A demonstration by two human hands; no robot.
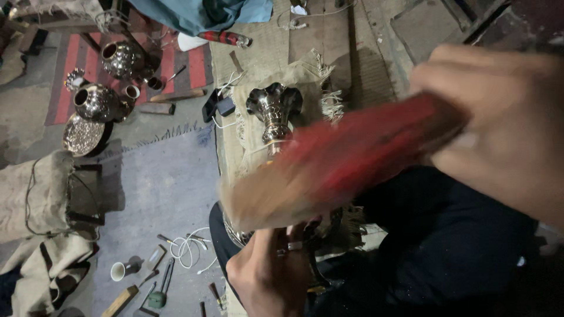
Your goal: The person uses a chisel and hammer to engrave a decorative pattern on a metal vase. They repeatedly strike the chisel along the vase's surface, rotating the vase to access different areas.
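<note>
Now the right hand (pixel 499 123) grips a red brush (pixel 352 158) (blurred) over the metal vase (pixel 275 114); the left hand (pixel 273 273) clasps its base; it seems heavy, slippery; better held low.

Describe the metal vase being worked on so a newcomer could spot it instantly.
Start at the burlap cloth spread over the bench in the middle of the view. On it lies the shiny metal vase, its neck pointing away, its base held by the left hand. Unlike the rounder pots on the floor, it has a flared, scalloped mouth.
</note>
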